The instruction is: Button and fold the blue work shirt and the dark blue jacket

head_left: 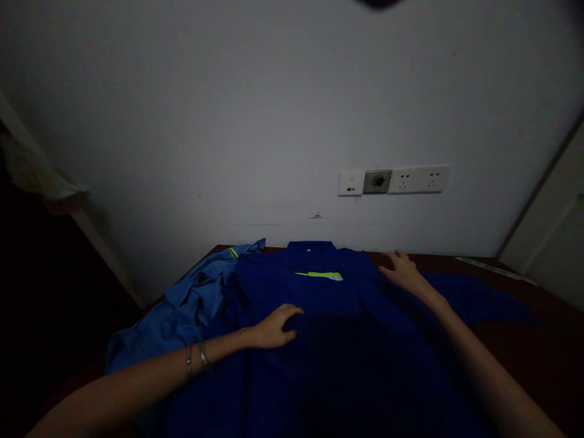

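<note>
A dark blue collared shirt (328, 298) with a yellow-green and pale strip across its chest lies spread out in front of me, collar toward the wall. Over its left-middle part is my left hand (276, 326), fingers apart and curved, holding nothing; whether it touches the cloth I cannot tell. My right hand (402, 272) is by the shirt's right shoulder and sleeve, fingers spread and free of cloth. To the left lies a crumpled lighter blue garment (196, 298) with a small yellow-green band. The shirt's lower part is lost in shadow.
The dark reddish table (515, 340) meets a pale wall (255, 121) at its back edge. Several outlet plates (417, 180) sit on the wall. More blue cloth (479, 298) lies on the right, near a thin flat strip (495, 269). A pale bag-like thing (41, 173) is at far left.
</note>
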Tool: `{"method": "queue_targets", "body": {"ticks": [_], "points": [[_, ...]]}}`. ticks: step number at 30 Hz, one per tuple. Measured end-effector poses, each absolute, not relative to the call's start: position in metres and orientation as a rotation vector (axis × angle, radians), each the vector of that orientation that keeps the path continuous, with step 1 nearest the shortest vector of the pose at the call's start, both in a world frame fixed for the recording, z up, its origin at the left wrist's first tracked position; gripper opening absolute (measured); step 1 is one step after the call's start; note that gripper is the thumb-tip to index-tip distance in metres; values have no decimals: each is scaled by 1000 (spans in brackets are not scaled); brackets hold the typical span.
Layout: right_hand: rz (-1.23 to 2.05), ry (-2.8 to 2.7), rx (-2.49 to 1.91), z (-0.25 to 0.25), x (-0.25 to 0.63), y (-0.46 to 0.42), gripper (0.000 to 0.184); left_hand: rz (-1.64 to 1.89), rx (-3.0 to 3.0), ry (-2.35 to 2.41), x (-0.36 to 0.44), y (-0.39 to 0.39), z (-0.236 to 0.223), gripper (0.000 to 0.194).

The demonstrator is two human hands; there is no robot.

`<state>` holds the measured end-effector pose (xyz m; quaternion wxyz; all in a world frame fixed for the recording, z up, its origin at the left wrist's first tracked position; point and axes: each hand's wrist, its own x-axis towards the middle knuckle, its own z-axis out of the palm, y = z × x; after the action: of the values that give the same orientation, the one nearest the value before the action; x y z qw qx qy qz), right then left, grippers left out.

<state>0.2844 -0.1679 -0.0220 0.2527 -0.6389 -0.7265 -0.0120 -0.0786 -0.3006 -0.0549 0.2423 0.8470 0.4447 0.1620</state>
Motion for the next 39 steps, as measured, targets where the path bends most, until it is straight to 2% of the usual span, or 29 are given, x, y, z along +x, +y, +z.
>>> {"method": "queue_targets", "body": {"ticks": [7, 16, 20, 23, 31, 35, 39], "points": [[320, -2265, -1502, -11, 256, -189, 37, 596, 2318, 1264, -51, -289, -42, 29], [417, -2432, -1497, -6, 239, -204, 30, 779, 2221, 1222, 40, -245, -62, 36], [495, -2458, -1388, -4, 238, -204, 30, 756, 2137, 1182, 53, -226, -81, 20], [531, -2471, -1344, -4, 235, -205, 29, 900, 2078, 1087, 52, -223, -89, 7], [658, -2473, -1193, -5, 221, -213, 35, 1265, 1401, 1208, 43, -223, -91, 12], [643, -2440, -1102, -8, 216, -214, 39, 1329, 1137, 1099, 39, -223, -90, 14], [603, -2360, -1084, -16, 210, -211, 34, 1321, 1059, 1042, 37, -223, -90, 16]]}}
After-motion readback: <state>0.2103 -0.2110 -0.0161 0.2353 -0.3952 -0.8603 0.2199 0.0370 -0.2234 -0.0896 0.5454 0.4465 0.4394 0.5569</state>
